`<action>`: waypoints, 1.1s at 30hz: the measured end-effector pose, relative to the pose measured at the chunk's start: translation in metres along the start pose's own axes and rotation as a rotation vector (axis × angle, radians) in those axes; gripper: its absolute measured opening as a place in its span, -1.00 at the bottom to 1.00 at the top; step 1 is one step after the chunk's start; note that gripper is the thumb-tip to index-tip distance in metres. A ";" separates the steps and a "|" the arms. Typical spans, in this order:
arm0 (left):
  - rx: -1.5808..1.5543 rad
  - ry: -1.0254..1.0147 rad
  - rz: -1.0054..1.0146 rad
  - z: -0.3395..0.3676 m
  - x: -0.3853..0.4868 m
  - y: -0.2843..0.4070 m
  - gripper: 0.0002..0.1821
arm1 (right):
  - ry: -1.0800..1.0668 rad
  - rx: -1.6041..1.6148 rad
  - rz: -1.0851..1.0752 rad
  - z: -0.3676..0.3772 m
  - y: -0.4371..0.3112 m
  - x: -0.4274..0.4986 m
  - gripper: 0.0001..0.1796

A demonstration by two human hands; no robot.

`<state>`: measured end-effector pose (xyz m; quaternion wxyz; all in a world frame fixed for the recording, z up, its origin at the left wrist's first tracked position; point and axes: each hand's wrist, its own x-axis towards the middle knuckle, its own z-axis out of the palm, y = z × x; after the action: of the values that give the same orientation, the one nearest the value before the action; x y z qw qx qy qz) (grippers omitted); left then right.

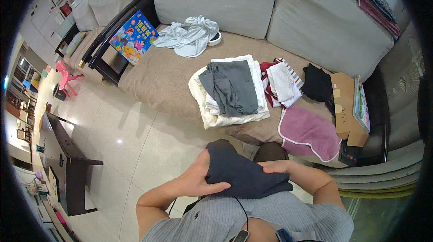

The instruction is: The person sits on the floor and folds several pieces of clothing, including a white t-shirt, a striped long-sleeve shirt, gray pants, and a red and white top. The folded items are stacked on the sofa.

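A dark navy folded garment is held close against my chest. My left hand grips its left side, thumb on top, and my right hand holds its right side with the fingers hidden beneath. Beyond it, on the sofa seat, a grey garment lies on a stack of white and cream clothes. Right of that stack are a small light grey folded cloth on red and striped clothes, a black folded garment and a pink cloth with white edging.
A crumpled pale blue garment lies beside a white-soled shoe. A colourful picture book leans at the wooden armrest. A cardboard box stands at the right, clothes rest on the backrest, and a dark table is left.
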<state>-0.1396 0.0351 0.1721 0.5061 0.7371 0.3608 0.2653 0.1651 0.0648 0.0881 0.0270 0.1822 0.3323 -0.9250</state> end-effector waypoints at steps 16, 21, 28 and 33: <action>0.308 0.059 -0.089 -0.088 0.155 -0.005 -0.37 | 0.353 -0.190 -0.629 -0.035 -0.089 0.016 0.02; 0.623 0.146 0.280 -0.148 0.274 -0.037 -0.19 | 0.833 -0.052 -0.600 -0.100 -0.153 0.040 -0.13; 1.142 0.292 -0.065 -0.008 0.255 -0.186 -0.21 | 1.308 -0.517 -0.491 -0.220 -0.114 0.049 -0.14; 1.065 0.337 -0.145 0.006 0.248 -0.170 -0.28 | 1.501 -0.881 -0.582 -0.196 -0.137 0.080 -0.15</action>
<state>-0.0309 0.2692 0.0173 0.0164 0.8115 0.5705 0.1253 0.1296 0.2995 0.0024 -0.3627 0.6176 0.6181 -0.3239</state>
